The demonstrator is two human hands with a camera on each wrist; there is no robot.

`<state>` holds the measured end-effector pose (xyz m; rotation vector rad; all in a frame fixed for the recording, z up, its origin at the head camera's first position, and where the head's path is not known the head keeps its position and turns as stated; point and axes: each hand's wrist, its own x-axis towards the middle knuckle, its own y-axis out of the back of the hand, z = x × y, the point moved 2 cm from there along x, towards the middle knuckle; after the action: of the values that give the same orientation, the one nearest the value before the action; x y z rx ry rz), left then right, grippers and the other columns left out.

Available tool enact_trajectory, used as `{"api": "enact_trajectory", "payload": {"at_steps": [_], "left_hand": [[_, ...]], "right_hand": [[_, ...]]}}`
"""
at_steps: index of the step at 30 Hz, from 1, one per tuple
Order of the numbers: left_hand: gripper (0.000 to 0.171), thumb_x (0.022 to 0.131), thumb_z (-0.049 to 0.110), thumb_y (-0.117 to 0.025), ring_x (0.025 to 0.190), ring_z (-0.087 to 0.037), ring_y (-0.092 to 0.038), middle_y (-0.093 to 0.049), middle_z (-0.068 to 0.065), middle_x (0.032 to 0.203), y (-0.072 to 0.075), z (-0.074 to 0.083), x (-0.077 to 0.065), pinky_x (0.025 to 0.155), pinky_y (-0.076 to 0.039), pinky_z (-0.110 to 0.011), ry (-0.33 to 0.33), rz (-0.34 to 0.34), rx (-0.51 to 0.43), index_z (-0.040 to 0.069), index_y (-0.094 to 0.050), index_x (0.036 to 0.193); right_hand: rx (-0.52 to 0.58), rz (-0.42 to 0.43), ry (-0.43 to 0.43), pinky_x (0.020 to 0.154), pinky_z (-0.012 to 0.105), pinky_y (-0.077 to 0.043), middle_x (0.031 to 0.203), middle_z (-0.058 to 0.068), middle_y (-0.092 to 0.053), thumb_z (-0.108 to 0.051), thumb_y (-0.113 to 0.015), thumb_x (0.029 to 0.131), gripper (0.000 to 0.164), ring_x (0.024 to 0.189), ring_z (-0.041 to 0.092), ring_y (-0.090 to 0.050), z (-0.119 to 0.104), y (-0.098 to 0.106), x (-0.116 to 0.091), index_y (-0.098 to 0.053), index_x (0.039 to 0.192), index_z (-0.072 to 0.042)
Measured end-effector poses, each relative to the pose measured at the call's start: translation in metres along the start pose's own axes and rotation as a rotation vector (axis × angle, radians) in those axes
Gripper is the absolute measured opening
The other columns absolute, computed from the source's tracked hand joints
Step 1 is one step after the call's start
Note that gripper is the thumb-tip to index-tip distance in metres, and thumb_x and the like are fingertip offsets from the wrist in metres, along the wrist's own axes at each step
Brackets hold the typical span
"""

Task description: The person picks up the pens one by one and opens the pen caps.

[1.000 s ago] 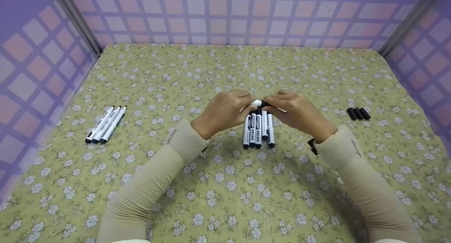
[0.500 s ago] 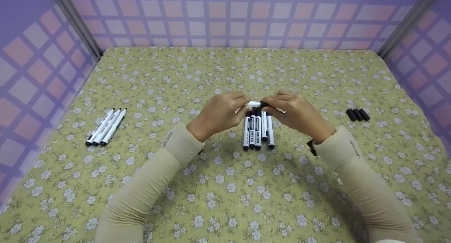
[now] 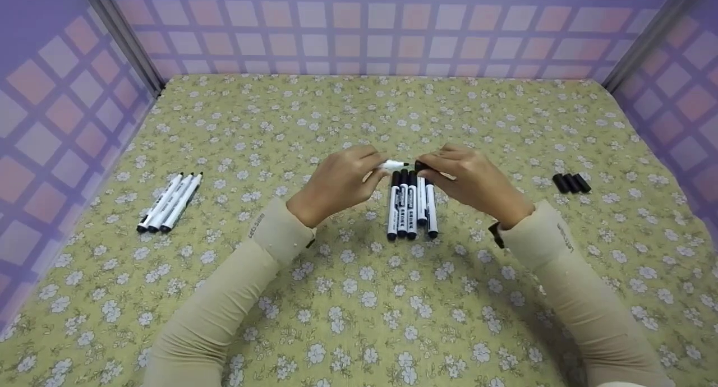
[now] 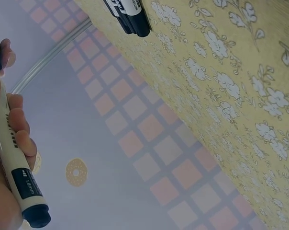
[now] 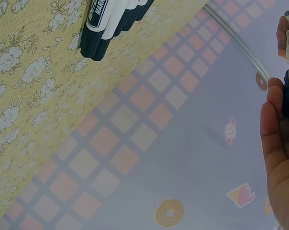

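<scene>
My left hand (image 3: 342, 176) grips a white marker (image 4: 13, 143) whose bare dark tip points right, toward the other hand. Between thumb and fingers my right hand (image 3: 468, 174) pinches a black marker cap (image 3: 420, 166). A small gap separates the cap from the marker's tip. Below both hands, several white markers (image 3: 403, 207) lie side by side on the cloth; those toward the left of the row have black caps on, and the tops of the right-hand ones are partly hidden by my right hand.
Three uncapped markers (image 3: 169, 202) lie together at the left on the flowered tablecloth (image 3: 359, 308). Three loose black caps (image 3: 571, 183) lie side by side at the right. Patterned panels (image 3: 359, 33) stand around the table's back and sides.
The marker has come out of its cap: my left hand has drawn it leftward, baring the tip. My right hand has stayed nearly in place with the cap.
</scene>
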<state>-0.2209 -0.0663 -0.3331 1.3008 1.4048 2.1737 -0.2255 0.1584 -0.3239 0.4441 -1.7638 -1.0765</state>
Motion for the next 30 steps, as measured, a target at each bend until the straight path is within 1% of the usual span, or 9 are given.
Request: {"api": "enact_trajectory", "payload": {"at_steps": [5, 12, 18, 23, 26, 30], "left_hand": [[0.026, 0.097, 0.017, -0.058, 0.083, -0.019, -0.066, -0.068, -0.012, 0.101, 0.003, -0.004, -0.004, 0.075, -0.055, -0.027, 0.033, -0.006, -0.01, 0.0, -0.068, 0.113], [0.024, 0.097, 0.015, -0.056, 0.082, -0.021, -0.065, -0.066, -0.013, 0.1, 0.007, -0.011, -0.009, 0.071, -0.055, -0.028, 0.105, -0.009, -0.073, -0.001, -0.066, 0.113], [0.027, 0.099, 0.016, -0.053, 0.088, -0.021, -0.062, -0.064, -0.012, 0.105, 0.01, -0.019, -0.015, 0.077, -0.054, -0.029, 0.185, -0.024, -0.116, 0.0, -0.062, 0.118], [0.025, 0.1, 0.013, -0.049, 0.091, -0.019, -0.059, -0.059, -0.013, 0.106, 0.014, -0.024, -0.02, 0.08, -0.053, -0.03, 0.253, -0.036, -0.159, -0.001, -0.058, 0.118], [0.025, 0.1, 0.012, -0.047, 0.092, -0.02, -0.057, -0.056, -0.014, 0.108, 0.016, -0.028, -0.023, 0.08, -0.052, -0.031, 0.298, -0.039, -0.178, -0.001, -0.056, 0.12], [0.028, 0.101, 0.012, -0.045, 0.088, -0.019, -0.052, -0.053, -0.013, 0.109, 0.019, -0.035, -0.027, 0.076, -0.048, -0.032, 0.357, -0.058, -0.193, -0.001, -0.052, 0.125]], "right_hand": [[0.003, 0.004, -0.002, 0.069, 0.024, -0.056, 0.095, 0.014, -0.073, -0.007, -0.066, 0.09, 0.021, 0.078, 0.021, -0.065, 0.001, -0.001, 0.0, -0.071, 0.108, 0.001], [0.009, 0.003, -0.008, 0.068, 0.025, -0.056, 0.096, 0.014, -0.073, -0.009, -0.064, 0.091, 0.021, 0.078, 0.021, -0.064, 0.002, -0.001, 0.0, -0.071, 0.109, 0.0], [0.012, 0.006, -0.003, 0.064, 0.024, -0.054, 0.093, 0.013, -0.073, -0.008, -0.064, 0.091, 0.021, 0.075, 0.019, -0.062, 0.003, -0.002, -0.001, -0.071, 0.109, 0.0], [0.011, 0.0, -0.01, 0.064, 0.024, -0.055, 0.094, 0.013, -0.073, -0.008, -0.063, 0.092, 0.021, 0.076, 0.02, -0.062, 0.004, -0.002, -0.001, -0.071, 0.109, 0.001], [0.009, -0.005, -0.019, 0.064, 0.025, -0.055, 0.094, 0.013, -0.073, -0.008, -0.064, 0.092, 0.021, 0.076, 0.02, -0.063, 0.004, -0.002, -0.002, -0.071, 0.11, 0.001], [0.003, -0.008, -0.027, 0.064, 0.026, -0.055, 0.092, 0.013, -0.073, -0.009, -0.064, 0.092, 0.022, 0.075, 0.021, -0.062, 0.005, -0.002, -0.003, -0.071, 0.11, 0.001]]}}
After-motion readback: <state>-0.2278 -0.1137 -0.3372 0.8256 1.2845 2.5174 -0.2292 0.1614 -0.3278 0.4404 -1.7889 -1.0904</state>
